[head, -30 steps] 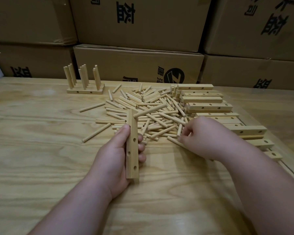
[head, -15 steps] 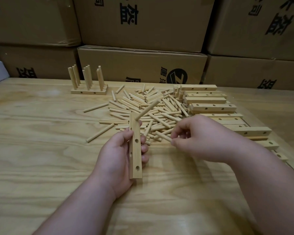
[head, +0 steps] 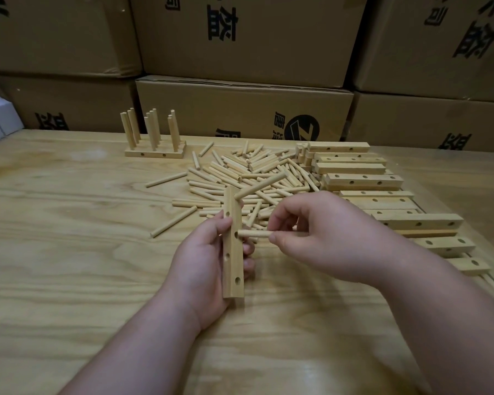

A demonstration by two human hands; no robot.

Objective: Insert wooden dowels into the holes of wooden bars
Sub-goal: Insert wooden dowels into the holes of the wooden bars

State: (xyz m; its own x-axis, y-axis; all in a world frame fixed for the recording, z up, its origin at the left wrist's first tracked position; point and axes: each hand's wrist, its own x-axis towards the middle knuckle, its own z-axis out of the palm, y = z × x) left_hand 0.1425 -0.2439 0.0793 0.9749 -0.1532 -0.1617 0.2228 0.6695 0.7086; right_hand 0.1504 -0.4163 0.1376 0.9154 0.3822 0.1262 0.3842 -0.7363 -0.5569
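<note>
Left hand (head: pixel 203 263) gripping wooden bar (head: pixel 232 246) upright above the table (head: pixel 69 252), thumb on near face, fingers curled round the far side. One dowel (head: pixel 261 186) already seated in the bar's top hole, angled up and right. Right hand (head: pixel 320 238) pinching second dowel (head: pixel 254 233) between thumb and forefinger — held level, tip touching the bar at its second hole. Loose dowel pile (head: pixel 254 172) just behind the hands. Stacked bars (head: pixel 362 181) at right. Finished bar with upright dowels (head: pixel 154 151) at far left — cardboard boxes (head: pixel 240 109) behind.
</note>
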